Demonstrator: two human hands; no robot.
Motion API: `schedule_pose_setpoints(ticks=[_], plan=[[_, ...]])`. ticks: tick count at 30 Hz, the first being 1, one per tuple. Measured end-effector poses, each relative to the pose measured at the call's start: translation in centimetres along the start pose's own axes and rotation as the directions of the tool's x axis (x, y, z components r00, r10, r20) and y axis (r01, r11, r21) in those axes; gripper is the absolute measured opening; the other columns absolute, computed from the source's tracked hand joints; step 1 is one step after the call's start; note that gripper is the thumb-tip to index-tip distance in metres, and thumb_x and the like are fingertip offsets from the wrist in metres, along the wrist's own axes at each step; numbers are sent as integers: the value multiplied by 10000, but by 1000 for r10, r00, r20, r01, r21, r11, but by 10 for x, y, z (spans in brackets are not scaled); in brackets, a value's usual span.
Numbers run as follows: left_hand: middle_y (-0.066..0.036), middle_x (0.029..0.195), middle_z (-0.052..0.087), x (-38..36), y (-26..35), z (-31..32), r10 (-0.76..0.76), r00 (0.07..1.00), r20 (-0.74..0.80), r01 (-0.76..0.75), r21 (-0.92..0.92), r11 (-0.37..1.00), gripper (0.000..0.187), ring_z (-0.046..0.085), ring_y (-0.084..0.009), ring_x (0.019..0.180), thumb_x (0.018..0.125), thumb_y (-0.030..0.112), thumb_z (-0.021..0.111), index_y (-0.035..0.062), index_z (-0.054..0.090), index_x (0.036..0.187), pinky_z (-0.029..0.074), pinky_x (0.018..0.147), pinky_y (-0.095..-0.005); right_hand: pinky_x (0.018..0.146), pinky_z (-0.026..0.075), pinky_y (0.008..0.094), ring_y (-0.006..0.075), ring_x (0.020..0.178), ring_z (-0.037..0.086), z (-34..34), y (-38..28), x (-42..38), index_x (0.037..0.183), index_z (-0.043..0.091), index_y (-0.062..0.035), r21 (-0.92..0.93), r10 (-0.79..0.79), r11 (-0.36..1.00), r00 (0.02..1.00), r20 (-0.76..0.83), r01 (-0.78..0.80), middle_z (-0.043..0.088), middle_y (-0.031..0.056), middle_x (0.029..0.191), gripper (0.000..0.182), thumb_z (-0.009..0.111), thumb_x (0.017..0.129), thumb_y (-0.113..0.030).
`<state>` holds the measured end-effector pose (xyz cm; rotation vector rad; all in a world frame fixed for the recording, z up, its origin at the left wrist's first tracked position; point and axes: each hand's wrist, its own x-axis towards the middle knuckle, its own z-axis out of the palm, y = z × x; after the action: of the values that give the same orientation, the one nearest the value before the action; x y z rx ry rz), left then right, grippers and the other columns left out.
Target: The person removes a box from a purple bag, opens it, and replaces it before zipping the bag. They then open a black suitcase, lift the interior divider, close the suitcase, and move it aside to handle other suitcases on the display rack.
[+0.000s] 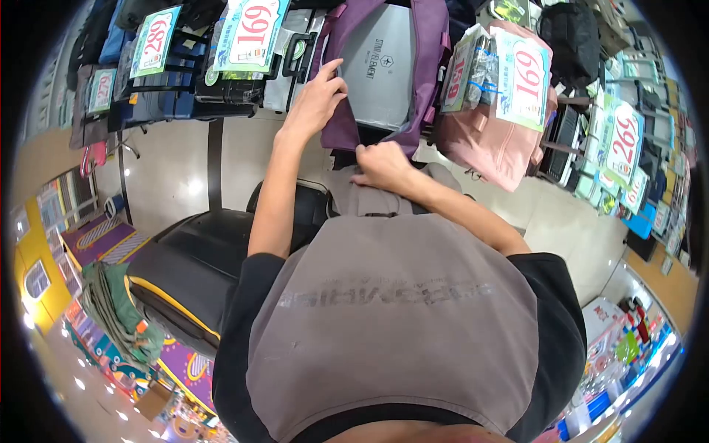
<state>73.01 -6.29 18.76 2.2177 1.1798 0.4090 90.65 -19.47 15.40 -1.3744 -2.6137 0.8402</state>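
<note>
An open purple bag (334, 122) stands upright before me among the luggage. Inside its opening shows a grey panel (380, 70) printed with a logo and lettering. My left hand (319, 102) rests at the bag's left edge, fingers apart and partly bent, with nothing visible between them. At the bottom of the opening, my right hand (385, 167) is closed, with its fingers pinching the purple edge. Whether a zipper pull is in that pinch is hidden. Grey-brown fabric (362, 199) lies just below my right hand.
Right of the purple bag is a pink bag (487, 144) with a 169 price card (523, 77). Suitcases and another 169 card (252, 33) stand to the left. A black padded seat (199, 251) is beside my left arm. Tiled floor (170, 170) shows between.
</note>
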Motion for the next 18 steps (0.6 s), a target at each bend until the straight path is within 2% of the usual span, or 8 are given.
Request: schedule_pose_setpoints(ticks=[2, 5, 8, 10, 11, 14, 16, 18], plan=[[-177, 1515, 454, -2, 4, 5, 35, 995, -95, -28, 71, 997, 128, 605, -419, 1173, 874, 38, 698, 5, 615, 966, 512, 948, -474, 520, 538, 385, 255, 665, 725, 41, 9, 12, 873, 649, -2, -170, -39, 985, 998, -43, 32, 693, 121, 705, 218, 701, 831, -209], [-179, 1529, 439, -11, 11, 7, -43, 985, -170, 61, 106, 993, 110, 555, -409, 1261, 874, 31, 697, 11, 620, 950, 488, 1006, -473, 481, 530, 339, 198, 658, 722, 52, 14, 19, 875, 641, -30, -331, -107, 940, 993, -51, 84, 678, 88, 706, 107, 659, 818, -119], [-185, 1525, 443, -25, 11, 11, -127, 956, -263, 156, 91, 984, 121, 520, -401, 1308, 884, 39, 694, 20, 633, 987, 466, 1046, -457, 461, 533, 309, 174, 642, 713, 56, 12, 14, 883, 617, -41, -365, -53, 931, 990, -130, 2, 658, 71, 717, 104, 653, 834, -125], [-195, 1520, 446, -35, 15, 18, -162, 926, -341, 183, 30, 983, 153, 515, -403, 1314, 890, 40, 688, 31, 646, 1037, 460, 1056, -450, 458, 547, 305, 182, 636, 717, 55, 21, 12, 893, 589, -47, -326, -66, 945, 984, -167, 8, 654, 85, 732, 91, 631, 861, -121], [-214, 1514, 447, -43, 18, 22, -200, 913, -356, 195, -48, 980, 251, 510, -402, 1318, 905, 52, 676, 53, 642, 1153, 448, 1068, -440, 462, 551, 309, 187, 637, 719, 54, 27, 11, 898, 586, -46, -305, -83, 952, 980, -183, 24, 654, 89, 733, 86, 624, 868, -117], [-189, 1502, 453, -82, 30, 50, -333, 834, -440, 289, -167, 943, 373, 549, -340, 1295, 928, 78, 663, 68, 595, 1295, 482, 1033, -419, 501, 575, 323, 228, 659, 729, 40, 34, 7, 945, 571, -15, -225, -97, 973, 979, -180, 55, 667, 128, 781, 104, 604, 883, -92], [-169, 1380, 553, -113, 36, 73, -466, 762, -449, 367, -292, 883, 365, 588, -295, 1224, 952, 89, 660, 32, 574, 1302, 511, 987, -416, 521, 583, 321, 241, 669, 731, 38, 36, 8, 969, 566, 3, -177, -73, 984, 979, -192, 38, 672, 143, 811, 131, 609, 877, -79], [-125, 1233, 634, -151, 10, 127, -800, 548, -245, 523, -646, 556, 301, 633, -262, 1108, 984, 125, 641, 20, 588, 1261, 525, 954, -405, 573, 594, 360, 300, 726, 731, 36, 40, 9, 1007, 554, 27, -69, -44, 997, 991, -126, 35, 669, 178, 852, 195, 635, 850, -56]])
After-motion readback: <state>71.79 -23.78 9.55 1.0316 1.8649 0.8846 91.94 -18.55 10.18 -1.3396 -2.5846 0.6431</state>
